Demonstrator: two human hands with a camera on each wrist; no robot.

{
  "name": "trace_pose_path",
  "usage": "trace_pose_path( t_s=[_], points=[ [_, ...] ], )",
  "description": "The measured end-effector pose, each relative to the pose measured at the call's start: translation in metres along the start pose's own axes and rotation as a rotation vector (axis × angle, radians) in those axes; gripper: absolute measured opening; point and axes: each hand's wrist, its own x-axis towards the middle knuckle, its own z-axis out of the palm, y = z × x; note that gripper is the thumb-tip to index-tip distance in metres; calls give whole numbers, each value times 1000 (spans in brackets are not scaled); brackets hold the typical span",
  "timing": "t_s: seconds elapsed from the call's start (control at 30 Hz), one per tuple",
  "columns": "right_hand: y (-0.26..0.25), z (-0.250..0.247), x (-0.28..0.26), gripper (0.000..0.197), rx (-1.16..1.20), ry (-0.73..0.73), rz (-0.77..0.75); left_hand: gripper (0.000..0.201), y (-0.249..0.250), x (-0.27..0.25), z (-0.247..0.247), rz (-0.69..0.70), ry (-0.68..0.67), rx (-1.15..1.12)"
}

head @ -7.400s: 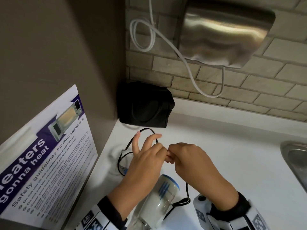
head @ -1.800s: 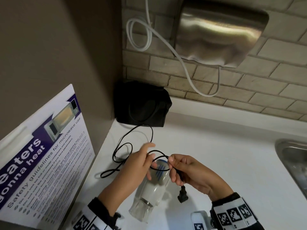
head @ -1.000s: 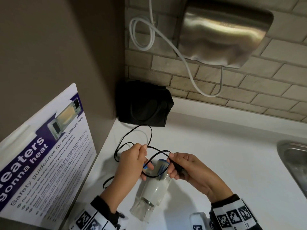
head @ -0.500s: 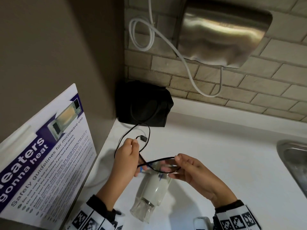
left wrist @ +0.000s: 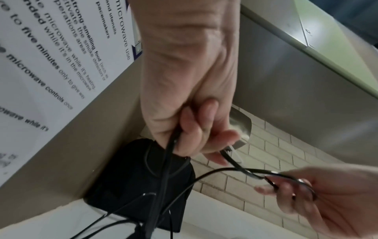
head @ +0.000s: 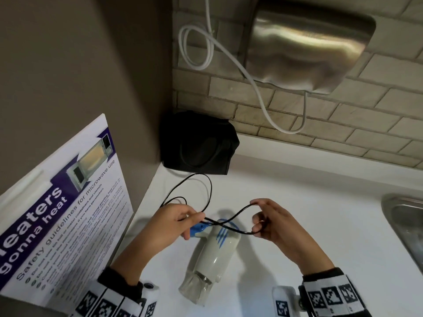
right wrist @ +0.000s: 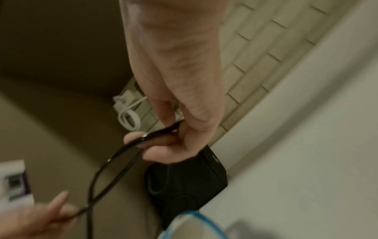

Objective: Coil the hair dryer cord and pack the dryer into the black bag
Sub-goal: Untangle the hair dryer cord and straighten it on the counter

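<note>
A white counter (head: 297,202) meets a brick wall. A black bag (head: 196,145) sits in the far left corner. A white and blue hair dryer (head: 212,252) lies near, below and between both hands. The left hand (head: 169,225) curls around loops of the black cord (head: 210,188). The right hand (head: 274,223) pinches a stretched loop of it, held above the dryer.

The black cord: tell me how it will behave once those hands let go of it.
The cord looks thin and floppy, sagging between the left hand and right hand, so loops would probably spring loose. Its gloss suggests it may slide on the counter.
</note>
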Motion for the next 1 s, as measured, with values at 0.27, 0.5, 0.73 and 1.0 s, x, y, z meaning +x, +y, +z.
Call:
trace_pose_path(
  t_s=[0.27,0.5,0.73,1.0],
  points=[
    [16,23,29,40,-1081,212,-391,23,3,-3,7,55,21,-5],
    [3,81,42,32,-1113,-268,-174,12,-11,-1,15,17,-132,3],
    [-34,70,23,27,-638,-129,-407,17,-22,-2,7,-187,-97,-38],
    [-62,7,-14,34,-445,119,-433,22,-26,8,-6,-179,200,-207]
  ],
)
